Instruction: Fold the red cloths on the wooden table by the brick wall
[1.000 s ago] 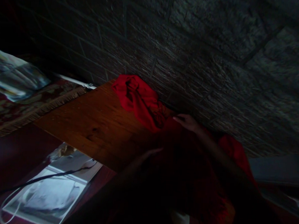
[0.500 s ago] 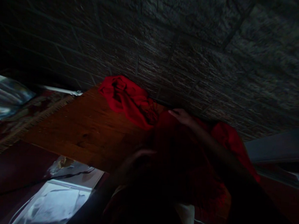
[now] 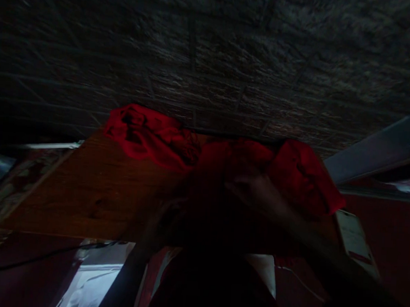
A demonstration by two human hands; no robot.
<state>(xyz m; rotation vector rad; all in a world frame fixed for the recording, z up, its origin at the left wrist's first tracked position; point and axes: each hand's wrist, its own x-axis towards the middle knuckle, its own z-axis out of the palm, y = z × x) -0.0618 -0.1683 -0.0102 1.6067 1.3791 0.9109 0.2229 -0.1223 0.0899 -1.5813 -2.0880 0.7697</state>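
Observation:
A dark red cloth (image 3: 206,181) lies across the middle of a wooden board, mostly in shadow. My right hand (image 3: 253,188) is over its right part with the fingers curled together on the fabric; blur hides the exact hold. At the cloth's left edge is my left hand (image 3: 165,215), fingers bent and apart, very dark. A bunched red cloth (image 3: 150,139) with fringe lies at the board's far left. Another folded red cloth (image 3: 300,177) sits to the right of my right hand.
The wooden board (image 3: 68,196) runs along a brick wall (image 3: 216,67). A black cable (image 3: 48,257) and a white box-like object (image 3: 95,285) are at the lower left. A pale flat object (image 3: 354,234) lies beyond the right edge, near a grey post (image 3: 373,148).
My right hand has come back from the cloth's far edge toward me, its fingers now curled. My left hand stays near the cloth's left side. The view has turned and shifted.

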